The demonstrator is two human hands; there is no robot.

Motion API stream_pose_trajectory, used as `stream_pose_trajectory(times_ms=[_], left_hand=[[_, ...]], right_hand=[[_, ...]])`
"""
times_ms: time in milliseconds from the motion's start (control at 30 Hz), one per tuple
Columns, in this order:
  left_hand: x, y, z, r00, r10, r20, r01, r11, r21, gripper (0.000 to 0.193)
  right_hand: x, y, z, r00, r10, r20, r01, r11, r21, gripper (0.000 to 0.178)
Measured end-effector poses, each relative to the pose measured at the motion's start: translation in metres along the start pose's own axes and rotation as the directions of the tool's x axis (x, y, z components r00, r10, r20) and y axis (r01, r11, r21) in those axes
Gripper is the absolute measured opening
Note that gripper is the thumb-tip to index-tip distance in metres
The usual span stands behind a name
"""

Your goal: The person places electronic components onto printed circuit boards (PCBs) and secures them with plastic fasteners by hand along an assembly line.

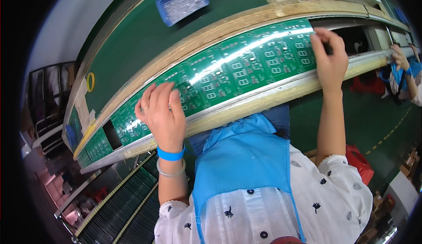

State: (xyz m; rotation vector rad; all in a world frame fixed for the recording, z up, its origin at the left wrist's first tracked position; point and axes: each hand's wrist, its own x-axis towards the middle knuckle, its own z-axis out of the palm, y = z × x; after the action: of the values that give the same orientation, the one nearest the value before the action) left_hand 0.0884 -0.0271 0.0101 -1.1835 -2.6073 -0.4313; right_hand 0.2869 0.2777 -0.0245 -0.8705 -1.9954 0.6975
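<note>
Green circuit-board row (235, 74) lies flat in track, long axis lower-left to upper-right, right end away from wearer. Left hand (163, 111) half-curled over boards, right hand (330, 59) loosely pinched at right end; grip unclear for both. Blue bin (162, 11) beyond.

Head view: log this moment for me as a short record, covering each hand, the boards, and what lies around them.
Left hand: over the left part of the row, fingers loosely curved; contact unclear
Right hand: fingertips at the right end of the long board stretch; grip unclear
Green circuit boards: in a row along the rail, dark gap near the left end
Beyond rail: blue bin of small pieces; yellow ring farther left
Far right: another person's hand
</note>
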Motion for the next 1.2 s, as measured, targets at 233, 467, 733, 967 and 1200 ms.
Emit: stream_pose_trajectory(times_ms=[233, 467, 733, 967, 1200], left_hand=[[-0.063, -0.035, -0.004, 0.976, -0.162, 0.144, 0.116, 0.952, 0.285, 0.052], [-0.064, -0.024, -0.002, 0.992, -0.078, 0.104, 0.066, 0.992, 0.109, 0.060], [-0.042, 0.022, 0.009, 0.975, 0.163, 0.148, -0.138, 0.976, -0.166, 0.057], [-0.009, 0.068, 0.025, 0.917, 0.354, 0.181, -0.290, 0.907, -0.306, 0.054], [0.004, 0.145, 0.080, 0.919, 0.391, -0.038, -0.344, 0.754, -0.559, 0.060]], right_hand=[[-0.073, -0.098, 0.053, 0.838, -0.427, 0.340, 0.379, 0.904, 0.201, 0.016], [-0.100, -0.132, 0.074, 0.746, -0.502, 0.438, 0.413, 0.864, 0.288, 0.016], [-0.101, -0.120, 0.045, 0.804, -0.432, 0.408, 0.393, 0.902, 0.180, 0.017], [-0.093, -0.096, 0.018, 0.890, -0.362, 0.278, 0.342, 0.932, 0.119, 0.017], [-0.098, -0.044, -0.036, 0.976, -0.164, 0.145, 0.177, 0.981, -0.082, 0.016]])
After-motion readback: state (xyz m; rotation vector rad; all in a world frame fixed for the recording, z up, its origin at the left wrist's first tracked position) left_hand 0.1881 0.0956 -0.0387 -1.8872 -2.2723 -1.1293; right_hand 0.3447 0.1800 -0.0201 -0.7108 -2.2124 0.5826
